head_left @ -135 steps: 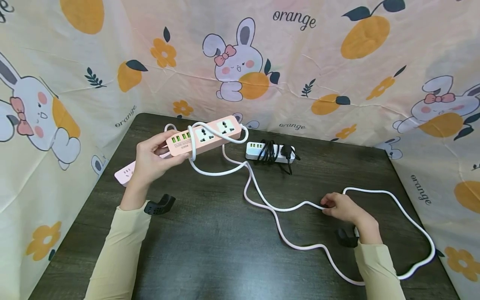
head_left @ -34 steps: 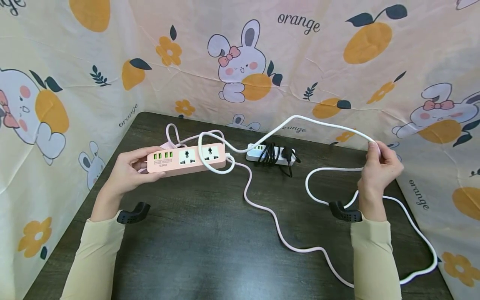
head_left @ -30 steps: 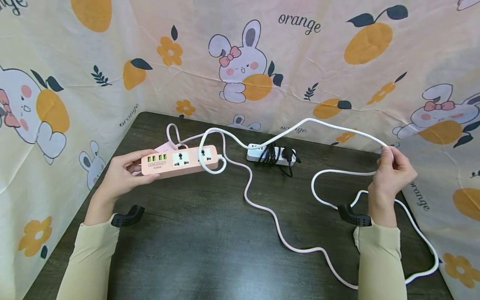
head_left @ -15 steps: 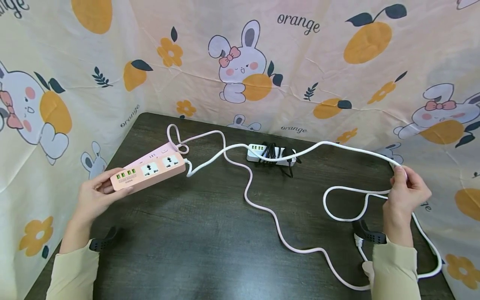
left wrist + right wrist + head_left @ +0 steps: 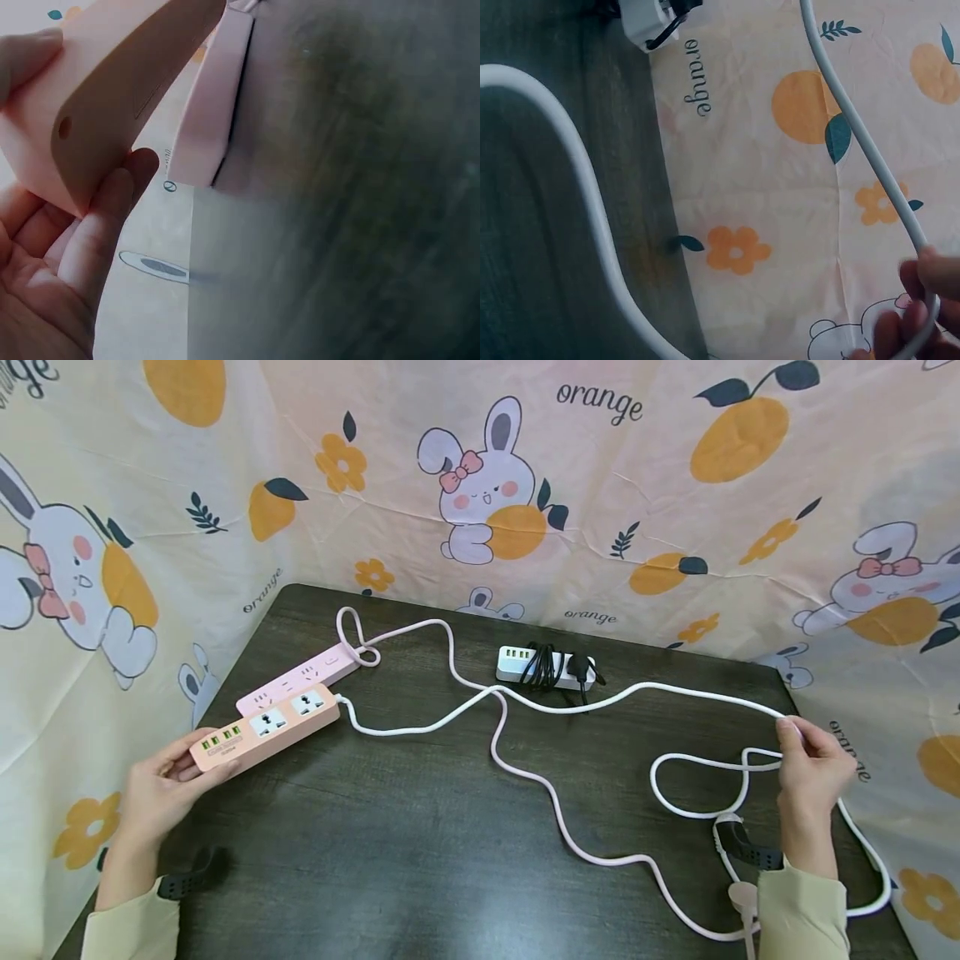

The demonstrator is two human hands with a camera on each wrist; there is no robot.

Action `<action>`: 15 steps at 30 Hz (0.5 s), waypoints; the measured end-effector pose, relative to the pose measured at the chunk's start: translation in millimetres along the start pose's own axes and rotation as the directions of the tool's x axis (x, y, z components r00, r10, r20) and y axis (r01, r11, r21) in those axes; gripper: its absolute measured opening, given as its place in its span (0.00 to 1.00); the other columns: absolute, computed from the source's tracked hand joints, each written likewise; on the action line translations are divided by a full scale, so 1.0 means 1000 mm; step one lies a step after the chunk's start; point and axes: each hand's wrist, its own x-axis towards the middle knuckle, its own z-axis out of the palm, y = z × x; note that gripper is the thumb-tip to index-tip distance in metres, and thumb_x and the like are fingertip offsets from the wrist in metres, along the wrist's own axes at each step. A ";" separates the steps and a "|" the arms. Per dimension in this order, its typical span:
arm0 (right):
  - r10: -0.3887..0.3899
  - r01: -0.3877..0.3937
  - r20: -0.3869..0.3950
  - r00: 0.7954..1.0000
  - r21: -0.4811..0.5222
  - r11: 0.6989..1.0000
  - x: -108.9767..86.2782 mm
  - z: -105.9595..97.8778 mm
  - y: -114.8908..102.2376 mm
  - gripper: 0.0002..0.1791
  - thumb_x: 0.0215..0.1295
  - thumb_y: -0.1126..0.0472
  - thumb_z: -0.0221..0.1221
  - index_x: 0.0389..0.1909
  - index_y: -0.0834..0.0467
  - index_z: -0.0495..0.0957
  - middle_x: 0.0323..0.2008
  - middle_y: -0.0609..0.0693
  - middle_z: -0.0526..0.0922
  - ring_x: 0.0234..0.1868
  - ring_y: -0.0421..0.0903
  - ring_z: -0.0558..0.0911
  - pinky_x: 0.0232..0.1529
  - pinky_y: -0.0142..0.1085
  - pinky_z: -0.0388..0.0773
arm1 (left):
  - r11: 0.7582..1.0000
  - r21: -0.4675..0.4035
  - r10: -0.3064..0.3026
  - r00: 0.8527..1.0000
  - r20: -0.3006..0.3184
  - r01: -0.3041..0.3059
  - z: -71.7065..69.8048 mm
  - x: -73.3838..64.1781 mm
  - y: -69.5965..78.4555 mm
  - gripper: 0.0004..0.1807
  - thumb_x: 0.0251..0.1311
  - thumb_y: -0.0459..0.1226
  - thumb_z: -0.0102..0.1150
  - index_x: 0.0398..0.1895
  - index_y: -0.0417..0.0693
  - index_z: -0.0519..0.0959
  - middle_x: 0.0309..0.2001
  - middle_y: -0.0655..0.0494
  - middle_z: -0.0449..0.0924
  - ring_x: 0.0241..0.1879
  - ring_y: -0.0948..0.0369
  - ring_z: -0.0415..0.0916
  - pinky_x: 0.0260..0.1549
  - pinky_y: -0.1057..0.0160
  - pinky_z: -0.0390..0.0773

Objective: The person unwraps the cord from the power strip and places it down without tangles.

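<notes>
My left hand [image 5: 161, 785] grips the near end of a peach power strip [image 5: 266, 728] with USB ports and two sockets. In the left wrist view the thumb and fingers wrap the strip's end [image 5: 97, 112], raised off the table. A white cord [image 5: 405, 731] runs from its far end across the table to the right. My right hand [image 5: 813, 768] pinches that cord between thumb and fingers, seen also in the right wrist view with the cord [image 5: 870, 150] stretching up from the fingers. Just behind the peach strip lies a pink power strip [image 5: 300, 677] with its own pinkish cord [image 5: 558, 818].
A white power strip [image 5: 513, 664] wrapped in black cable [image 5: 543, 667] sits at the back of the dark table [image 5: 420, 860]. Loops of white cord [image 5: 660, 785] and a pale plug [image 5: 742, 896] lie by the right forearm. A printed cloth [image 5: 337, 527] hangs behind.
The peach strip has swung left and toward me in my left hand. The cord loop around it has come off and straightened. My right hand has drawn the cord out to the right and lowered.
</notes>
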 end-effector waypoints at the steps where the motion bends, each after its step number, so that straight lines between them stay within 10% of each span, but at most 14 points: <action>1: -0.010 0.011 0.030 0.999 -0.043 0.999 -0.001 -0.001 0.002 0.06 0.57 0.67 0.63 0.28 0.53 0.86 0.20 0.34 0.72 0.25 0.33 0.68 0.25 0.20 0.64 | 1.000 0.000 0.004 1.000 -0.003 -0.004 0.000 -0.001 -0.001 0.29 0.40 0.16 0.66 0.49 0.43 0.79 0.36 0.78 0.77 0.31 0.79 0.77 0.31 0.81 0.74; 9: -0.126 0.164 0.277 0.953 -0.116 0.980 0.016 -0.010 0.070 0.06 0.55 0.60 0.67 0.33 0.58 0.87 0.24 0.36 0.77 0.27 0.32 0.71 0.24 0.20 0.62 | 1.000 -0.002 0.010 1.000 -0.009 -0.010 0.003 -0.007 -0.006 0.28 0.41 0.16 0.65 0.50 0.39 0.78 0.37 0.78 0.77 0.34 0.80 0.77 0.32 0.81 0.74; 13: -0.167 0.262 0.442 0.881 -0.161 0.952 0.024 -0.017 0.099 0.07 0.53 0.58 0.68 0.34 0.52 0.86 0.29 0.36 0.78 0.29 0.29 0.72 0.26 0.17 0.64 | 0.998 0.054 -0.025 0.999 0.028 0.024 -0.001 -0.007 -0.007 0.26 0.44 0.20 0.67 0.50 0.37 0.77 0.37 0.82 0.75 0.34 0.82 0.75 0.33 0.83 0.72; 15: -0.206 0.348 0.554 0.807 -0.164 0.923 0.019 -0.019 0.093 0.05 0.54 0.60 0.68 0.33 0.53 0.86 0.31 0.38 0.79 0.30 0.29 0.72 0.26 0.18 0.63 | 0.993 0.115 -0.047 0.998 0.049 0.041 -0.003 -0.008 -0.006 0.25 0.44 0.23 0.69 0.50 0.32 0.75 0.36 0.84 0.72 0.33 0.84 0.72 0.32 0.84 0.71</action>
